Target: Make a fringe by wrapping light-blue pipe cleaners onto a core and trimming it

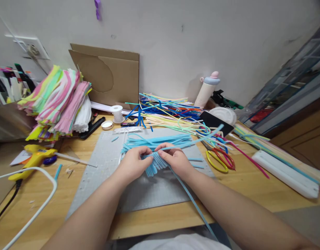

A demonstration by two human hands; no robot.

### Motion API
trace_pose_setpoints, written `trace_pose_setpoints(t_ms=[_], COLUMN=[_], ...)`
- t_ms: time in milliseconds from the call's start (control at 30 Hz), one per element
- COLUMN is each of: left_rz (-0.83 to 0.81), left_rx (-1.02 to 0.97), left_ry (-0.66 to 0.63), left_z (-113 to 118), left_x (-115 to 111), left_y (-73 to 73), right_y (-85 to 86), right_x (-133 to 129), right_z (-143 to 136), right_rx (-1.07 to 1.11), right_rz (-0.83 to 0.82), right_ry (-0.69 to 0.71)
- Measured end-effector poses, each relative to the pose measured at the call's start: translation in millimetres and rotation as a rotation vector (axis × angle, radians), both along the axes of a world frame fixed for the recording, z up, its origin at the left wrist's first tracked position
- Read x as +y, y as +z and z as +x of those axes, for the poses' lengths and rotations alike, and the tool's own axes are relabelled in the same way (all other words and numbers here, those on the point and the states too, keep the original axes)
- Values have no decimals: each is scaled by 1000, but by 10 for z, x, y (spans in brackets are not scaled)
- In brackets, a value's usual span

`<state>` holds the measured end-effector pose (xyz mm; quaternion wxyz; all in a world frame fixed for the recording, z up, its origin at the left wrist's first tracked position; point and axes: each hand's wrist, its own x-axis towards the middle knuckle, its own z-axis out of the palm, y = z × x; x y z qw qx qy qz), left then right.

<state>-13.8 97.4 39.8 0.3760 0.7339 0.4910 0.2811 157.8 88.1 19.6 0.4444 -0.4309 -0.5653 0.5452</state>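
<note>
A woven piece of light blue pipe cleaners (158,163) is held between my two hands above a grey cutting mat (97,177). My left hand (135,161) pinches its left side with thumb and fingers. On its right side, my right hand (174,159) is closed around it, the thumb lying on top. One long blue strand sticks out up and to the right past my right hand, and another hangs down toward the table's front edge. Just behind my hands lies a bundle of loose light blue pipe cleaners (165,140). My fingertips are partly hidden by the piece.
Left, a yellow glue gun (35,159) and a white cable (49,199). Right, scissors with yellow and red handles (218,161) and a white bar (285,173). Behind are piled coloured pipe cleaners (170,107), a bottle (207,91), a spool (117,113) and cardboard (123,76).
</note>
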Motion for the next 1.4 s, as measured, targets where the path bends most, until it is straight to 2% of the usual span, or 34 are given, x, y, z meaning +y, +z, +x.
trace_pose_setpoints(t_ms=[100,233,433,600,700,867,1033,1167,1300,1400], left_rz=[-9,-33,21,86,54,9,115,149,120,91], left_rx=[-23,-57,-127,-143,-160,-190,-146,-126,-145,-137], left_ry=[0,36,65,167,197,125,30,30,70,52], left_z=[3,3,38,5,-13,20,26,23,29,37], left_x=[2,11,-2,17,30,13,9,11,18,15], left_y=[-12,-31,-26,44,77,63,63,69,48,48], right_y=[-3,-19,-39,-15,9,20,-7,-28,-54,-66], right_x=[13,21,-7,5,8,-37,-43,-34,-27,-21], right_z=[-4,1,-49,-56,-35,-31,-24,-11,-8,-8], right_rx=[36,25,122,188,222,185,278,267,283,304], right_rz=[-28,-64,-239,-285,-321,-373,-376,-408,-414,-397], right_ry=[43,-7,48,-42,-54,-6,76,73,98,101])
